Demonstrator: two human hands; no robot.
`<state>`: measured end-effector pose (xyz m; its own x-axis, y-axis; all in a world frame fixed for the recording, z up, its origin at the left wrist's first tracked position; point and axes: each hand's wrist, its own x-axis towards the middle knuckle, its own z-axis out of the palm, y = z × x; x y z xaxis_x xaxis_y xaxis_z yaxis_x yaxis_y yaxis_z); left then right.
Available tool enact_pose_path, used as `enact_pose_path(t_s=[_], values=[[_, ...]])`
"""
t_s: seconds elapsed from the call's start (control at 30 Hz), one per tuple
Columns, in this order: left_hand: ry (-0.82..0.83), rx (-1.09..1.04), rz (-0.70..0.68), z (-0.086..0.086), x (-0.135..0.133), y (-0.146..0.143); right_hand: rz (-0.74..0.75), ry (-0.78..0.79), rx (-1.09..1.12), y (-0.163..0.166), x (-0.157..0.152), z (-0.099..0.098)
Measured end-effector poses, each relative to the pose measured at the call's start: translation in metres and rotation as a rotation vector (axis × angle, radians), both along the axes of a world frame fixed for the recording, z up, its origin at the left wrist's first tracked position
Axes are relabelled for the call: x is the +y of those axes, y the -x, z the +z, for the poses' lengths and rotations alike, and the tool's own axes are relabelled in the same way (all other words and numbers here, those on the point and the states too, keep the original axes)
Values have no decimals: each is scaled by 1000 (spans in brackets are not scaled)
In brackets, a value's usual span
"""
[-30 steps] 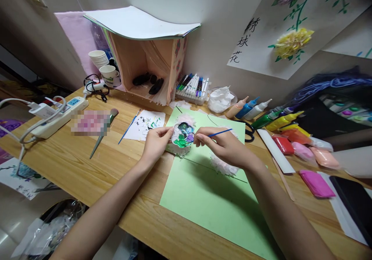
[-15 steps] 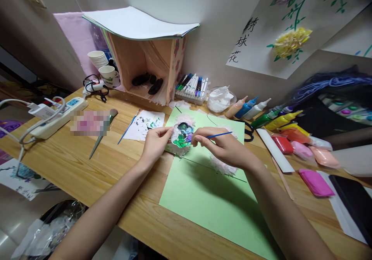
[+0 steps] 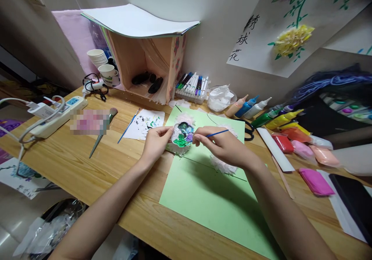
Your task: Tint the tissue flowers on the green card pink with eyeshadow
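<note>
My left hand [image 3: 157, 143] pinches the edge of a small round paint palette [image 3: 183, 135], its wells smeared with green, black, blue and purple. Closed around a thin blue paintbrush [image 3: 217, 133], my right hand [image 3: 221, 143] is at the palette's right side; the brush tip is hard to make out by the paint. Under both lies a light green sheet of paper [image 3: 203, 209] with thin dark lines. Pale pink, ruffled paper flowers [image 3: 223, 164] sit on the sheet, partly hidden by the palette and my right hand.
A paint-spotted white paper [image 3: 145, 124], another thin brush [image 3: 128, 127] and a wide brush [image 3: 101, 134] lie left. Behind stand markers [image 3: 193, 85], paint bottles [image 3: 252, 107] and a pink box [image 3: 148, 66]. Black scissors [image 3: 249, 130] and clay packets [image 3: 316, 180] are right; a power strip [image 3: 58, 116] is far left.
The paintbrush in my right hand has shifted slightly left and tilted a little at the palette. My left hand holds the palette in nearly the same place.
</note>
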<state>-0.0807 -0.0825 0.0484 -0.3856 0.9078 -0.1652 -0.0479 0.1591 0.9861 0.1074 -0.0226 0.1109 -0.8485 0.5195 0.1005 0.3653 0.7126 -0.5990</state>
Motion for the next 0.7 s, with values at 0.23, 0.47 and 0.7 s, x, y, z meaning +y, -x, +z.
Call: enact_pose_path(t_s=[0.23, 0.47, 0.7], values=[[-7, 1, 7, -2, 0, 0, -22, -27, -2, 0, 2, -2], [-4, -6, 18, -4, 1, 0, -13, -33, 10, 0, 2, -3], [-7, -1, 11, -3, 1, 0, -16, -26, 4, 1, 0, -1]])
